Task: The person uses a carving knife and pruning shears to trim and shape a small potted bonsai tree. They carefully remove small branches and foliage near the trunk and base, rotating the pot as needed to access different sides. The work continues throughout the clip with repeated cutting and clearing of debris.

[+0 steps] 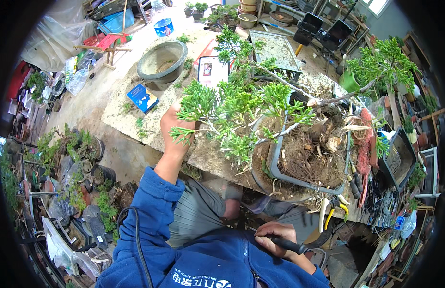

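My left hand (176, 127) is raised among the green juniper foliage (239, 110) at the table's front edge; leaves hide most of its fingers. The juniper's branches spread from a gnarled trunk (330, 137) in a dark rectangular pot (301, 163) of soil and roots, at the right. My right hand (275, 237), low at my lap, is closed on a black-handled tool (289, 245); its far end is hard to make out. Yellow-handled pliers (341, 209) lie at the table's right front, beside pale sticks (322, 211).
The worktable (121, 122) carries an empty round pot (162, 62), a blue box (142, 98), a phone (213, 69) and a metal tray (275, 50). A black plastic crate (397, 158) sits at the right. Potted plants (64, 153) crowd the left side.
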Motion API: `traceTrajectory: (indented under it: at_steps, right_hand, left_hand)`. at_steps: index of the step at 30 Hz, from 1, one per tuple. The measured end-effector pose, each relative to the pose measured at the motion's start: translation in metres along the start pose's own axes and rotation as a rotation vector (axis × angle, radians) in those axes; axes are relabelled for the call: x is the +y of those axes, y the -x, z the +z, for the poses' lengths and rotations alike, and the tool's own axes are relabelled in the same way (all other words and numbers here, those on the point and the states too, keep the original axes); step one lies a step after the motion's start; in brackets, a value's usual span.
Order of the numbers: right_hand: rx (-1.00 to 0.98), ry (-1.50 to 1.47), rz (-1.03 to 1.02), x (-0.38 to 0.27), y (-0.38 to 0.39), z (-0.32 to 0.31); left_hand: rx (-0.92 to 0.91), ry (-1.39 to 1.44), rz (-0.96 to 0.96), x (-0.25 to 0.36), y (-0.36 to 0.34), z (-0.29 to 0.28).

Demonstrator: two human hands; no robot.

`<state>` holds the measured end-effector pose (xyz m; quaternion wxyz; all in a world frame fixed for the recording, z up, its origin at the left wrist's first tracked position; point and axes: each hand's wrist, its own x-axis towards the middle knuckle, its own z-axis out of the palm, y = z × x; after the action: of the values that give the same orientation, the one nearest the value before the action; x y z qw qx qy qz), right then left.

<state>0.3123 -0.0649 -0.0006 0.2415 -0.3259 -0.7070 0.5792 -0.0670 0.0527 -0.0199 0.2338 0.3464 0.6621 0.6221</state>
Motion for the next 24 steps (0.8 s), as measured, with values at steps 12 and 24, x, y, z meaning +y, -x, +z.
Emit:
traceTrajectory:
  at_steps: [12, 24]
  right_hand:
    - [0.005, 0.026, 0.016, 0.006, -0.003, 0.003]
    - [-0.146, -0.076, 0.08, -0.003, 0.009, -0.019]
  left_hand:
    - [-0.018, -0.153, 0.267, -0.038, -0.008, 0.004]
    - [-0.013, -0.301, 0.133, -0.074, -0.011, -0.004]
